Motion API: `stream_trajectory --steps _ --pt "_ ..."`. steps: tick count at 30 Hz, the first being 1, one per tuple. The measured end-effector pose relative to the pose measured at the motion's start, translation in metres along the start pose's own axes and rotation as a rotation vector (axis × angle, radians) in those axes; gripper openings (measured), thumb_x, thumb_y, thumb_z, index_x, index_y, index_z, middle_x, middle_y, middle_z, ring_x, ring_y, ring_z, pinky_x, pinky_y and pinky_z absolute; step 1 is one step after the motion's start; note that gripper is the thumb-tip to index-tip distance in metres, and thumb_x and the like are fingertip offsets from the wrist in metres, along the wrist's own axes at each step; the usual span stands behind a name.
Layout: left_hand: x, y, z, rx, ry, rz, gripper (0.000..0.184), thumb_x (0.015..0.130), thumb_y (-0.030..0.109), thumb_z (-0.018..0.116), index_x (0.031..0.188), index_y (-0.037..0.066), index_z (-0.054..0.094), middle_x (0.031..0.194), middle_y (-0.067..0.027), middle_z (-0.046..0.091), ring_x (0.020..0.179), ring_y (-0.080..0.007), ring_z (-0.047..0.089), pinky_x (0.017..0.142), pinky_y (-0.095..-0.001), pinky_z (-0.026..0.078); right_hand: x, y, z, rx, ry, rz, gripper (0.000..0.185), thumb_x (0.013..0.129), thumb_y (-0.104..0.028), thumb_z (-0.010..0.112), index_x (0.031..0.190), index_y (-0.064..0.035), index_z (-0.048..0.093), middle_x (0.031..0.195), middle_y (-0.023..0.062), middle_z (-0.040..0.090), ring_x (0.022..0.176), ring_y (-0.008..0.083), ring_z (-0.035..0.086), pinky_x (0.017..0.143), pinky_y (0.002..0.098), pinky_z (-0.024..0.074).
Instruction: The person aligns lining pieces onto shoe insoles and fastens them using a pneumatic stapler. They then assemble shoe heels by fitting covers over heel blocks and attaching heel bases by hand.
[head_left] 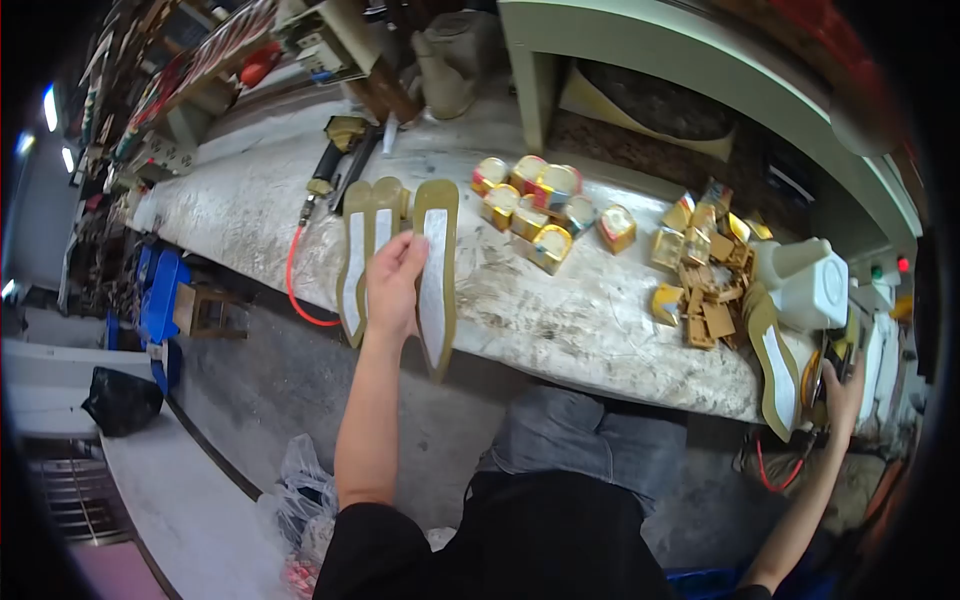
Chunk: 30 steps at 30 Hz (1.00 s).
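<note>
My left hand (392, 285) is closed on the edge of an olive shoe sole (448, 250), pinching it between thumb and fingers. A pale strip runs down the sole, and its narrow end hangs past the bench edge. Just left of it, similar soles (352, 270) lie side by side on the bench, partly behind my hand. At the far right, my right hand (846, 398) is curled at a dark object (847, 358), too small and blurred to name. Beside that hand, a stack of soles (785, 385) overhangs the bench's front edge.
The scuffed bench (560, 325) carries several gold-and-white tubs (553, 247) and a heap of tan blocks (712, 315). A white plastic bottle (815, 290) stands at right. An air tool (330, 160) with a red hose (291, 270) lies at left. A machine frame (680, 40) overhangs the back.
</note>
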<state>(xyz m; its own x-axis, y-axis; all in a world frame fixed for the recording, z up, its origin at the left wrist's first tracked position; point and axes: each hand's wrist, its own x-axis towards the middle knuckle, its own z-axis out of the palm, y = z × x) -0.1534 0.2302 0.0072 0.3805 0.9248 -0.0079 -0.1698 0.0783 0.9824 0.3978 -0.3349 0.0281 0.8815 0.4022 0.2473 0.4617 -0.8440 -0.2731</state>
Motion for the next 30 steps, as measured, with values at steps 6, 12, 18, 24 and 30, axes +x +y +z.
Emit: stream_trajectory --steps 6,12,18,24,30 --pt "0.042 -0.007 -0.026 0.787 0.228 0.097 0.025 0.104 0.023 0.072 0.105 -0.001 0.078 0.085 -0.0098 0.078 0.078 -0.0192 0.072 0.075 -0.0346 0.055 -0.058 -0.167 -0.013 0.462 0.055 -0.121 0.057 0.098 -0.021 0.078 0.147 0.0019 0.059 0.122 0.016 0.068 0.109 0.027 0.065 0.097 0.037 0.0516" --pt "0.079 0.013 -0.033 1.002 0.402 0.266 0.028 0.096 0.029 0.077 0.094 0.0 0.078 0.074 -0.0173 0.074 0.069 -0.0281 0.074 0.069 -0.0421 0.056 -0.051 -0.254 0.031 0.199 -0.198 -0.283 0.06 0.093 -0.017 0.081 0.146 0.0008 0.059 0.136 0.0183 0.061 0.125 0.034 0.06 0.109 0.0416 0.047" --pt "0.032 0.0 -0.025 1.116 0.378 0.207 0.025 0.095 0.025 0.077 0.092 0.0 0.076 0.074 -0.0145 0.075 0.068 -0.0303 0.073 0.07 -0.0435 0.057 -0.077 -0.207 0.028 0.128 -0.209 -0.41 0.069 0.087 -0.015 0.084 0.148 0.0006 0.057 0.141 0.0201 0.059 0.132 0.0389 0.056 0.113 0.0453 0.0451" --pt "0.043 0.001 -0.014 1.076 0.377 0.289 0.021 0.093 0.02 0.078 0.099 0.0 0.076 0.084 -0.0136 0.078 0.078 -0.0303 0.075 0.076 -0.0406 0.057 -0.082 -0.188 0.057 0.214 -0.03 -0.426 0.072 0.083 -0.013 0.088 0.148 0.0 0.059 0.14 0.0208 0.062 0.13 0.0398 0.06 0.113 0.0459 0.0469" --pt "0.096 0.015 0.055 0.937 -0.242 0.685 0.051 0.087 0.001 0.071 0.137 0.004 0.067 0.138 -0.0207 0.068 0.123 -0.0344 0.066 0.1 -0.0412 0.055 -0.074 -0.188 0.038 0.296 -0.154 -0.371 0.071 0.078 -0.015 0.093 0.141 0.0009 0.064 0.136 0.022 0.068 0.124 0.0409 0.066 0.109 0.0456 0.0516"
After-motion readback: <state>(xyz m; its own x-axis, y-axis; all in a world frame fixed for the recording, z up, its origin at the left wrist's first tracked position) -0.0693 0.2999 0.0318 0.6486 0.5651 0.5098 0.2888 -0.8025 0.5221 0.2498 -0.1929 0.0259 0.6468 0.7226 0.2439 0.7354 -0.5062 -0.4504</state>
